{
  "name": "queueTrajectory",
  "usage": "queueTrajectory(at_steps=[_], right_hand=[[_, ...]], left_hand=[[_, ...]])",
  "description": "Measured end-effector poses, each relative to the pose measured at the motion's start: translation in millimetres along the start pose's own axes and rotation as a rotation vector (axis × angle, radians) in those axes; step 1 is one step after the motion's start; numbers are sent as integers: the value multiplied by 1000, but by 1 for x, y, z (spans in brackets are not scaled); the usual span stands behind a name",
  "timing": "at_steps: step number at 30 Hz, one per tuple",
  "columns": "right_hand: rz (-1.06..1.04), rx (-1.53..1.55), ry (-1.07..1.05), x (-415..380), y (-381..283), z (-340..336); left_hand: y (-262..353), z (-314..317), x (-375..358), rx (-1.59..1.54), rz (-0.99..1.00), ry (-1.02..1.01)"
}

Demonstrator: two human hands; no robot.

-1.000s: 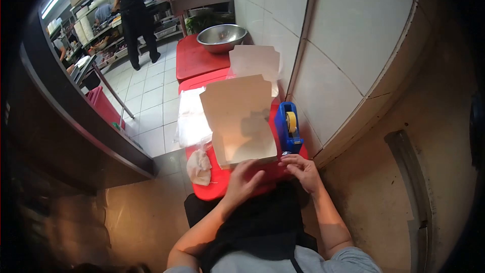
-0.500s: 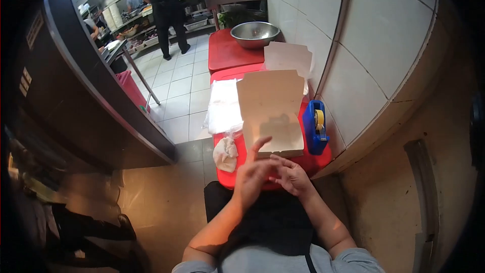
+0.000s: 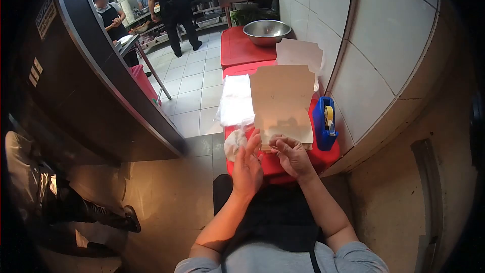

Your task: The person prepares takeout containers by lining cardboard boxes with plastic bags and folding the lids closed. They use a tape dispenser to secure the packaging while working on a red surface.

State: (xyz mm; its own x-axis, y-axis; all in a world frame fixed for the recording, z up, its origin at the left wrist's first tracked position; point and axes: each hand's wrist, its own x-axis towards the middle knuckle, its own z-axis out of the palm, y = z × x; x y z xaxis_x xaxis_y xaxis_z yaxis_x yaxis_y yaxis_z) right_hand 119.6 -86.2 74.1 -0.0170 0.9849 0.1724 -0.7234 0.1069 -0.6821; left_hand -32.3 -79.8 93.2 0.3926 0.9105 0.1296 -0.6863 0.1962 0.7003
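Note:
An open cardboard box (image 3: pixel 283 91) stands on the red surface in front of me, its lid raised and its pale inside facing me. My left hand (image 3: pixel 247 169) is at the box's near left corner, fingers stretched out and holding nothing. Beside it, a small gap away, my right hand (image 3: pixel 293 157) is in front of the box with fingers curled and tips drawn together. Whether anything is between those fingertips is hidden. A crumpled white cloth (image 3: pixel 234 145) lies just behind and left of my left hand.
A blue tape dispenser (image 3: pixel 325 124) stands right of the box, near the tiled wall (image 3: pixel 376 45). White plastic bags (image 3: pixel 236 100) lie to the left. Behind are another cardboard box (image 3: pixel 299 53) and a metal bowl (image 3: pixel 267 31). Other people stand in the kitchen; a leg shows at lower left.
My hands have come apart from touching each other. The left fingers have straightened and the right fingers have curled. The view has shifted left, bringing another person into sight.

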Motion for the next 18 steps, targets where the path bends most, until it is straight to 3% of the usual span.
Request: queueTrajectory(at_steps=[4,11,18], right_hand=[[113,38,189,9,6,-17],[42,-10,-190,18,2,13],[28,-60,-157,17,0,18]], left_hand=[[7,1,-2,14,144,-131],[13,2,-2,-125,2,-67],[4,-6,1,-99,16,-17]])
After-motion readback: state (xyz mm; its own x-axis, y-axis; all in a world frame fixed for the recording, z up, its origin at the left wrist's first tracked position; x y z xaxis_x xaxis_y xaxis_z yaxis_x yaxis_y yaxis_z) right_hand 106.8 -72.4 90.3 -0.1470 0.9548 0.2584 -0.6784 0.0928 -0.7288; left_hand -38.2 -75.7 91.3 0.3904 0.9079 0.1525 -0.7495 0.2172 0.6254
